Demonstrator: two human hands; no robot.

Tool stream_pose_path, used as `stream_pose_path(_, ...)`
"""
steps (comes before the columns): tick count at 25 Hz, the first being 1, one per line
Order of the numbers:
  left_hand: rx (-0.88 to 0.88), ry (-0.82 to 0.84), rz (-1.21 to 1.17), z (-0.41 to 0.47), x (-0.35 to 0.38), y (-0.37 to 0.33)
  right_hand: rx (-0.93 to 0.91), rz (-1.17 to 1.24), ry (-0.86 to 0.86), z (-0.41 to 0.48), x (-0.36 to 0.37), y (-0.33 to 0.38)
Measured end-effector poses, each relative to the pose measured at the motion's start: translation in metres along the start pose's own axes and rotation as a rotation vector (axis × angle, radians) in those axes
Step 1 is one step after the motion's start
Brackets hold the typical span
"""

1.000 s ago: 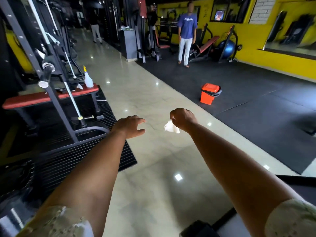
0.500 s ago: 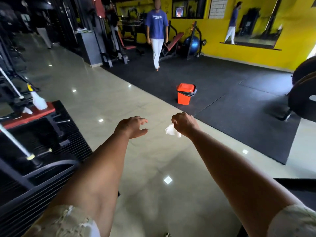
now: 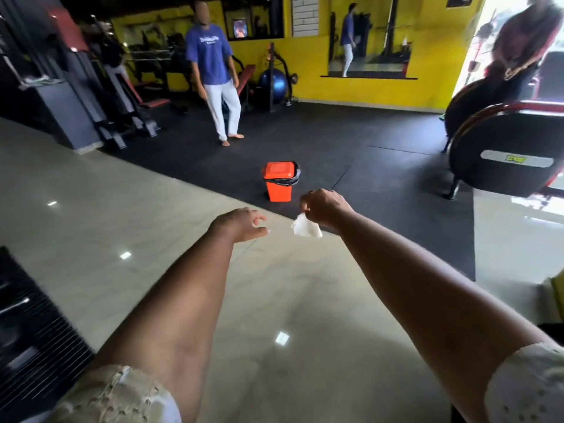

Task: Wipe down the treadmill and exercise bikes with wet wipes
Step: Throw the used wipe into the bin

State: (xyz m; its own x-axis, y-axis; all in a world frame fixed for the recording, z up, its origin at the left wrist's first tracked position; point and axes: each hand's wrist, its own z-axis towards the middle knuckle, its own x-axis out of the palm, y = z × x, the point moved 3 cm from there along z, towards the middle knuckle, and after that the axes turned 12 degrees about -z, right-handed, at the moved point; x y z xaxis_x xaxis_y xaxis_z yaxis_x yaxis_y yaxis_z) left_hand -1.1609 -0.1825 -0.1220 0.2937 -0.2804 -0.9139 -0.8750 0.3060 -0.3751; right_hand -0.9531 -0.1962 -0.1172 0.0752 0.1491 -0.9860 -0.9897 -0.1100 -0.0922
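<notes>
1. The wet wipe [image 3: 306, 228], a small crumpled white scrap, hangs from the right hand [image 3: 326, 208]. It is out in the air above the pale tiled floor [image 3: 122, 209], close to the edge of the black rubber mat [image 3: 381, 193].
2. The right hand's fingers are curled in, pinching the wipe at its top, and the arm is stretched forward.
3. The left hand [image 3: 239, 223] reaches out just beside it, apart from the wipe. Its fingers are spread and loosely bent, holding nothing.
4. Just past both hands stands an orange bin [image 3: 279, 186] with a black liner bunched at its rim. It sits on the mat, near the mat's edge by the tiles.
5. Towards the mat's right edge stands a black round-cased exercise machine [image 3: 506, 175] with red trim.
6. Farther back on the mat stands a barefoot person [image 3: 210, 56] in a blue shirt and white trousers — behind them, a blue ball [image 3: 273, 85] and a yellow wall [image 3: 433, 71] with a mirror [image 3: 375, 35].
</notes>
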Motion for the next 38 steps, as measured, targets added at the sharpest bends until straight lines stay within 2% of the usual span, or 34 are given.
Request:
stream_pose_path(4,0.063,0.018,-0.072,0.1,-0.011,-0.01,0.037,-0.053,-0.006,0.065,0.005,-0.054)
stream_pose_path(13,0.196,0.038,0.001,0.35,-0.04,-0.04,0.124,-0.156,0.001,0.25,0.052,-0.184)
stream_pose_path(20,0.318,0.05,0.033,0.527,-0.05,-0.086,0.261,-0.098,-0.046,0.358,0.086,-0.297)
stream_pose_path(29,0.301,0.112,0.105,0.719,-0.024,-0.138,0.263,-0.052,-0.039,0.485,0.143,-0.444)
stream_pose_path(32,0.275,0.135,0.104,0.791,-0.027,-0.165,0.209,-0.071,-0.009,0.542,0.152,-0.499)
stream_pose_path(38,0.26,0.064,0.076,0.901,-0.034,-0.199,0.167,-0.111,-0.09,0.637,0.171,-0.578)
